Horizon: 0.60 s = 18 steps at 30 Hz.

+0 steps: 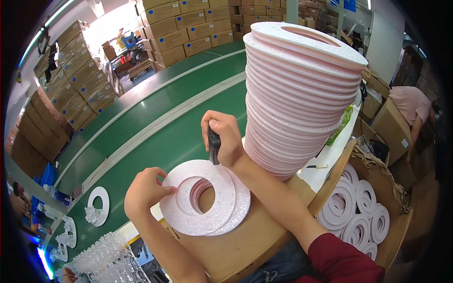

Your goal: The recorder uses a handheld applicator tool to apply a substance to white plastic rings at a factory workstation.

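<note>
Left hand (145, 193): your fingers curl together on the rim of the pink glittered foam ring (198, 203), pinning it to the cardboard board (245, 240).
Right hand (225, 139): you clamp a black tool (214, 147), tip down on the ring's far edge.
Beside: tall ring stack (297, 99); open carton of white rings (358, 212).
Far: brown cartons with blue labels (188, 28).

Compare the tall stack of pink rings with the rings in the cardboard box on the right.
The tall stack of pink rings lies flat, piled high on the table; the rings in the cardboard box stand on edge, packed side by side. The stack's rings look wider, though the fisheye lens may exaggerate this; the boxed ones look smaller and whiter. Both are flat foam-like rings with round center holes.
</note>
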### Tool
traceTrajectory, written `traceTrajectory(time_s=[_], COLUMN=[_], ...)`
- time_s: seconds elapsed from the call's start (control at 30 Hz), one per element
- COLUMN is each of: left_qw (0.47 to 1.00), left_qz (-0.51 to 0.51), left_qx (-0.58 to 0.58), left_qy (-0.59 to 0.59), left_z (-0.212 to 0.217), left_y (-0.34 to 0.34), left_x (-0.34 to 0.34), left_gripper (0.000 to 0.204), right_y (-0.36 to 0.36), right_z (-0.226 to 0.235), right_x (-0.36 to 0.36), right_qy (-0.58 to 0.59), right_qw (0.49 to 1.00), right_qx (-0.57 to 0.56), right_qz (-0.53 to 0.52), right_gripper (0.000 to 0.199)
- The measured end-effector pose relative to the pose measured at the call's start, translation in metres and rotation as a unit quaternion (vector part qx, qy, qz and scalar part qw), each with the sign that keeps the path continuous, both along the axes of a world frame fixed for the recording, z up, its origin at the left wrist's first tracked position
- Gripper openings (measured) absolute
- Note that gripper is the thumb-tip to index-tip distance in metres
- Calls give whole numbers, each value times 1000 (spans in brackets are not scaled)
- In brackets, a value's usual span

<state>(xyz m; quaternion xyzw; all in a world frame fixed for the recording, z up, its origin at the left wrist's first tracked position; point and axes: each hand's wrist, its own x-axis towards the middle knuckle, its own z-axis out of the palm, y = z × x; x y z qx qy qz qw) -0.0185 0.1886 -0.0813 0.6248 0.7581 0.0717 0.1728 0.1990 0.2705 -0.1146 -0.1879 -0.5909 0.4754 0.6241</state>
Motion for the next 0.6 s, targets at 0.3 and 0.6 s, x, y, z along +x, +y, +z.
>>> traceTrajectory(time_s=[0.3,0.6], left_qw=[1000,1000], left_qz=[6,17], left_qx=[5,9], left_qy=[-10,-13], left_z=[-1,-3], left_y=[-1,-1], left_x=[-4,-7], left_gripper=[50,50], right_y=[-9,-11], right_z=[17,14], right_x=[9,6], right_qy=[9,-33], right_qw=[999,999], right_qx=[-11,-3], right_qz=[37,23], right_gripper=[42,43])
